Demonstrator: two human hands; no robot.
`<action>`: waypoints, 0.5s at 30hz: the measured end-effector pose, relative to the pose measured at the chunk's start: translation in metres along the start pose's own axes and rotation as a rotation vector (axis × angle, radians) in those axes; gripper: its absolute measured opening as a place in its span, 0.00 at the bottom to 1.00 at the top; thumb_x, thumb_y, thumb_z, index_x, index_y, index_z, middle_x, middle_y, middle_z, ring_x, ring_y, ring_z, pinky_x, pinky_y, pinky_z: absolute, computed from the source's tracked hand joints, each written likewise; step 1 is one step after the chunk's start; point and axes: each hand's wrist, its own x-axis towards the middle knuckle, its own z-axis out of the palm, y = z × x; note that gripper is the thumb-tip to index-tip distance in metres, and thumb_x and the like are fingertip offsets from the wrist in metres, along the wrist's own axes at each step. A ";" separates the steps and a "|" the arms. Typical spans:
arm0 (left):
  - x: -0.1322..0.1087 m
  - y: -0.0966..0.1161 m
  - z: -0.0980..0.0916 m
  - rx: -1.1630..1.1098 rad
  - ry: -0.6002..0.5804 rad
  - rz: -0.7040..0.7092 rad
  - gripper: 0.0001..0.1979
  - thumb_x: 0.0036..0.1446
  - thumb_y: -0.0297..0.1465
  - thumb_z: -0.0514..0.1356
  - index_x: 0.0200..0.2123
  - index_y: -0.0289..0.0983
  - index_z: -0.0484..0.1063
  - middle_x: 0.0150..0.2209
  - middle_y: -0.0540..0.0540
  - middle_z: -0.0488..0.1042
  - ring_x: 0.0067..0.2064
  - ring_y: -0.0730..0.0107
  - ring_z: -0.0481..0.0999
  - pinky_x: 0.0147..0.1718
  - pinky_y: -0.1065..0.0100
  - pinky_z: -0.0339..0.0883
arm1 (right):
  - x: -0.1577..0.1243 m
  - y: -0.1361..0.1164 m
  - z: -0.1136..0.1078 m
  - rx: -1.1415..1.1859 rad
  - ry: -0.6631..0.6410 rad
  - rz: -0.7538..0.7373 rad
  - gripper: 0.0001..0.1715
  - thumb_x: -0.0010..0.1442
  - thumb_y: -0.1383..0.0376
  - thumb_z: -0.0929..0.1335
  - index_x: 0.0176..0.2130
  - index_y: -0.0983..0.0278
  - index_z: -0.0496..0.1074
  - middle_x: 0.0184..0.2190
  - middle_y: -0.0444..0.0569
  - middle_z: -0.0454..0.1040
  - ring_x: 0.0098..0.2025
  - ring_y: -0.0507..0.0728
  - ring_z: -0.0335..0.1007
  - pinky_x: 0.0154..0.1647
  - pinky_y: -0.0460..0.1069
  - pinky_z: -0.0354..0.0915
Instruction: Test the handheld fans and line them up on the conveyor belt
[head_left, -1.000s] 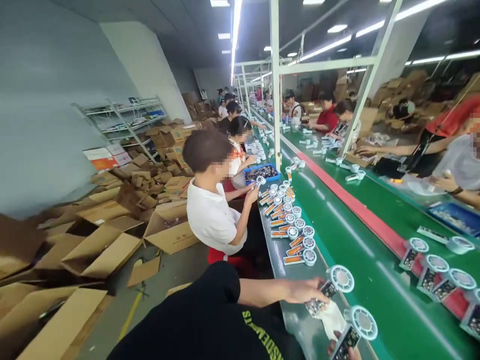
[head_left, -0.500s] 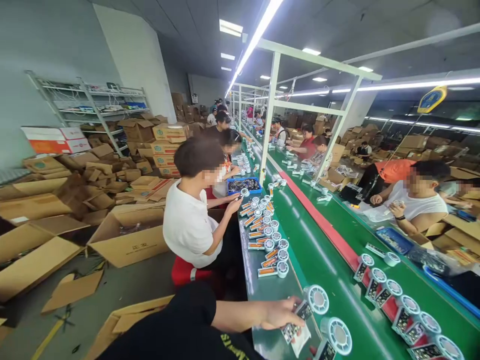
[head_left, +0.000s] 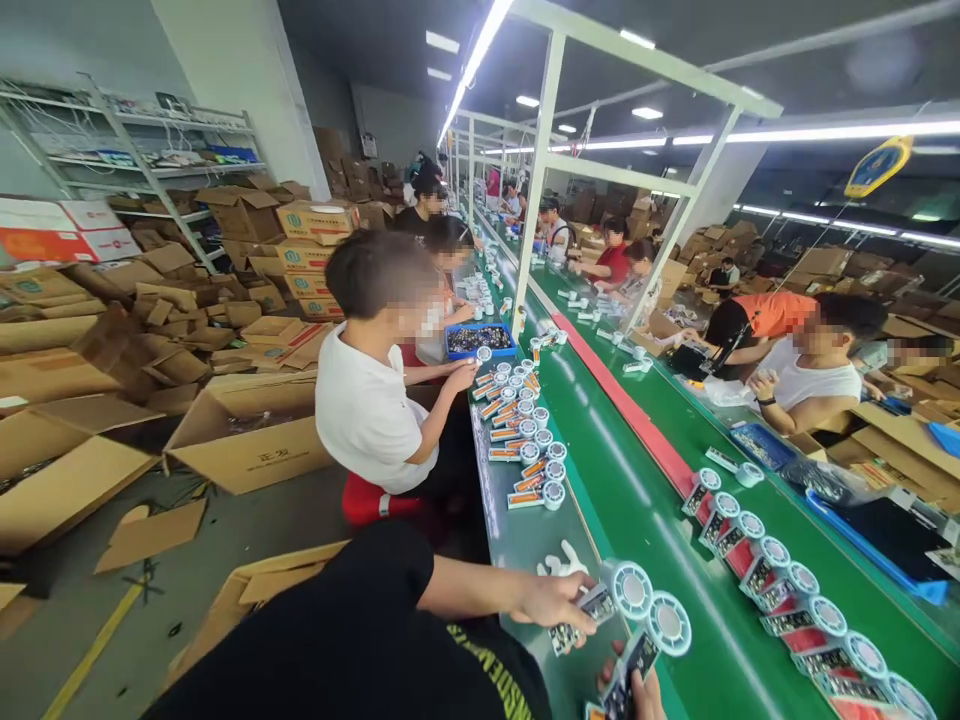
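My left hand [head_left: 553, 603] is closed round the handle of a small handheld fan [head_left: 631, 590], whose round pale-blue head points away from me. Its opened handle shows a circuit board with small parts. Lower down, my right hand [head_left: 639, 690] grips a second handheld fan [head_left: 670, 624] by its handle, also open with dark electronics inside. The two round heads sit side by side, close together or touching. A white glove [head_left: 566, 560] lies on the bench just beyond my left hand.
Several fans with orange batteries [head_left: 541, 465] line the bench [head_left: 517, 550] ahead. More fans [head_left: 772, 555] stand in a row along the red strip of the green conveyor [head_left: 675, 560]. A co-worker in white [head_left: 367, 400] sits ahead, near a blue tray [head_left: 480, 340]. Cardboard boxes [head_left: 247, 440] crowd the left.
My right hand has come into view holding a fan, which now sits next to the left hand's fan. The white glove has gone from below my left hand to beyond it. The view has shifted.
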 end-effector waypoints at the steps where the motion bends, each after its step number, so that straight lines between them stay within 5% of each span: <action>1: -0.003 0.001 0.003 -0.001 0.003 -0.015 0.36 0.30 0.42 0.76 0.39 0.41 0.61 0.27 0.54 0.68 0.25 0.69 0.71 0.30 0.57 0.68 | -0.007 0.003 0.001 -0.009 0.063 -0.019 0.25 0.43 0.32 0.63 0.34 0.38 0.75 0.24 0.48 0.69 0.38 0.73 0.77 0.45 0.72 0.69; 5: -0.006 0.015 0.016 -0.009 0.063 0.028 0.33 0.40 0.44 0.72 0.44 0.39 0.58 0.30 0.54 0.67 0.28 0.74 0.68 0.32 0.64 0.63 | -0.036 -0.013 0.016 0.061 0.320 -0.139 0.22 0.61 0.45 0.59 0.54 0.37 0.65 0.46 0.45 0.70 0.49 0.66 0.73 0.54 0.66 0.67; 10: 0.013 0.045 0.041 -0.040 0.028 0.042 0.31 0.48 0.41 0.68 0.49 0.39 0.55 0.35 0.52 0.67 0.33 0.74 0.68 0.31 0.68 0.63 | -0.052 -0.054 0.021 0.336 0.462 -0.307 0.17 0.59 0.52 0.66 0.47 0.53 0.68 0.42 0.47 0.70 0.36 0.58 0.69 0.38 0.56 0.69; 15: 0.034 0.062 0.069 -0.082 -0.114 0.082 0.26 0.51 0.36 0.67 0.49 0.40 0.57 0.39 0.50 0.67 0.35 0.73 0.69 0.31 0.68 0.65 | -0.073 -0.080 0.005 0.430 0.480 -0.433 0.23 0.60 0.52 0.63 0.52 0.58 0.66 0.47 0.50 0.71 0.37 0.56 0.69 0.36 0.52 0.68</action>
